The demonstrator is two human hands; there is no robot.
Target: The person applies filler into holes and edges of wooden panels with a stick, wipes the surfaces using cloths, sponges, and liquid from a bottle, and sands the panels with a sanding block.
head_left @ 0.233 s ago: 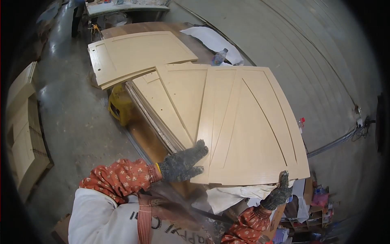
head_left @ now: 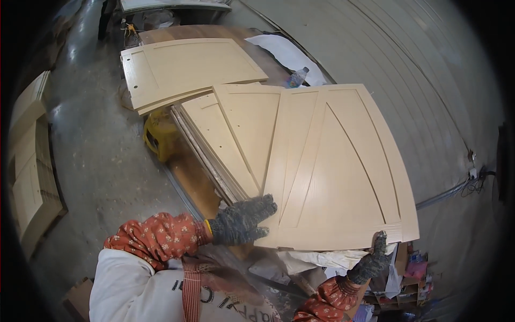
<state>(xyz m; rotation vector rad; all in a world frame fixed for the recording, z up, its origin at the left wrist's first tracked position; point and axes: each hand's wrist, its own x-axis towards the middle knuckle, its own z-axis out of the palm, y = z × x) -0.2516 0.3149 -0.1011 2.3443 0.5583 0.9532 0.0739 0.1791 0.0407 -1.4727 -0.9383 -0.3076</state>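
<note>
A cream cabinet door panel (head_left: 346, 177) with grooved frame lines lies uppermost at the near right of a fanned pile. My left hand (head_left: 240, 221), in a dark grey knitted glove, holds its near-left corner, fingers reaching onto the face. At the near-right edge my right hand (head_left: 371, 264), gloved alike, grips the same panel, one digit on top and the others hidden below the edge. Beneath it to the left, a second cream panel (head_left: 249, 112) and a narrower one with small holes (head_left: 214, 134) show in part.
Another cream panel (head_left: 188, 67) lies farther off at left. A plastic bottle (head_left: 297, 78) stands by a white cloth (head_left: 279, 51) behind the pile. A yellow object (head_left: 160, 137) sits under the pile's left side. More panels (head_left: 32, 177) are stacked at far left; shelves (head_left: 407, 290) are at lower right.
The view has shifted slightly. The panel's near edge and my right hand sit a little lower and farther right in the picture; both hands stay at the panel.
</note>
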